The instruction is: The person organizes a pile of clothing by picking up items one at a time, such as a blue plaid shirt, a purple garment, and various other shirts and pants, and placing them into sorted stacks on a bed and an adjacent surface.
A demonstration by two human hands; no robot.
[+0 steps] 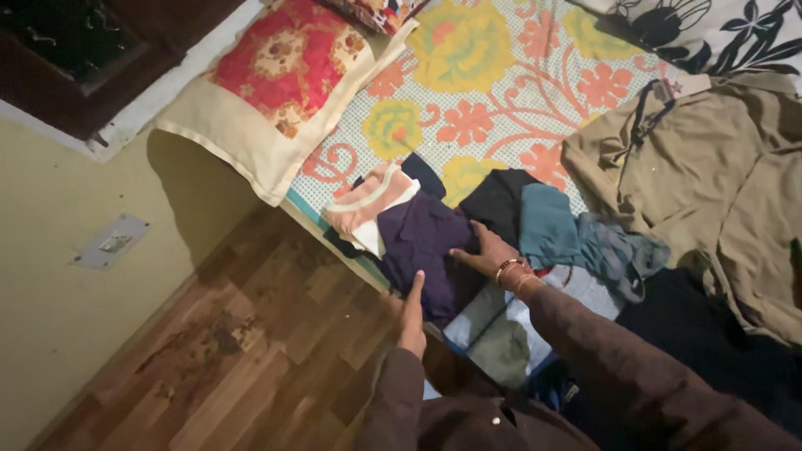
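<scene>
Two hands flat on one purple garment (422,242): left hand (411,316), right hand (489,250), grips released; two pillows.

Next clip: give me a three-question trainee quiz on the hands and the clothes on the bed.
1. True or false: the right hand lies flat on the dark purple folded garment.
2. What does the left hand touch? A) the red floral pillow B) the near edge of the purple garment C) the khaki shirt
3. Fill in: the teal cloth lies to the ____ of the purple garment in the picture.

Key: 1 true; 2 B; 3 right.
</scene>
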